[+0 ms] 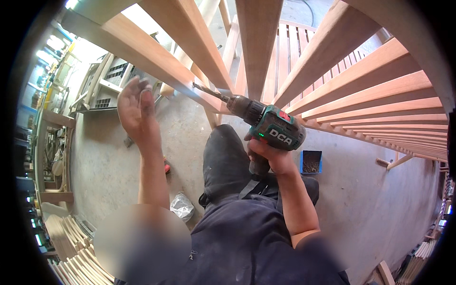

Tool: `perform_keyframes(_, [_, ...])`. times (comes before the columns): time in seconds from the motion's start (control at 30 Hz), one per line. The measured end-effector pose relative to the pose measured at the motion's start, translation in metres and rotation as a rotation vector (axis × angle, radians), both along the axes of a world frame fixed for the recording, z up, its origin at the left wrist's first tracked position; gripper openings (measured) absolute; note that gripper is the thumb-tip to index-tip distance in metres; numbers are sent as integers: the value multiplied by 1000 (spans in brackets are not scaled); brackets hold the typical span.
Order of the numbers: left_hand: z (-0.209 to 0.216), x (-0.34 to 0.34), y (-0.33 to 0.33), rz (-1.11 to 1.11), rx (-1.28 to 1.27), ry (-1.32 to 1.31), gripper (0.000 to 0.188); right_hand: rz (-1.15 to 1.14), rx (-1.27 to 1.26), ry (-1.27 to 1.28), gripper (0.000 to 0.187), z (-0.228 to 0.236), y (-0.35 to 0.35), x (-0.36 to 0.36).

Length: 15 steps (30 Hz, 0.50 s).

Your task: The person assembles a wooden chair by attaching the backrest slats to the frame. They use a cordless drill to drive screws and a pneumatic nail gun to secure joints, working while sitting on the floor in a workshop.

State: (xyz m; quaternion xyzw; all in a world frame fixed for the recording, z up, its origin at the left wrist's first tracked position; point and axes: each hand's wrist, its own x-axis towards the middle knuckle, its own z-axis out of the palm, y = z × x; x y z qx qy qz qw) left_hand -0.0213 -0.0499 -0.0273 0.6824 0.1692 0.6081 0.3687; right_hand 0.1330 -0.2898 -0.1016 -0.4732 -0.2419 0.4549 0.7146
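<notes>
My right hand (270,153) is wrapped round the handle of a green and black cordless drill (273,124), with small green lights glowing near its base. Its long drill bit (209,90) points up and left, the tip at the face of a wooden rail (166,78); whether it touches the wood I cannot tell. To the left of that rail my left hand (135,107) is raised, its fingers curled in toward the thumb. Anything pinched there is too small and blurred to name. Wooden slats (256,47) fan out from the rail above the drill.
On the concrete floor a blue box (312,162) holds many small brown pieces. A crumpled silvery bag (182,207) lies by my left leg. Stacked wooden strips (78,247) fill the lower left. A slatted wooden piece (304,54) and a rack with black trays (107,83) stand beyond.
</notes>
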Motion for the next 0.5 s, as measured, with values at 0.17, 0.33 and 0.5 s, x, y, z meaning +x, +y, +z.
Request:
perform_keyframes(0.17, [6,13,43,-136,161,246,72,-4,-18,-45,18,-4,0,-13])
perform_keyframes(0.33, [-6,27,45,-471,13,262,80,7,-31,-32,13,2,3,-9])
perform_keyframes(0.5, [-4,34,37,-421,56,269,84,27,-33,-86,6,-6,4,-12])
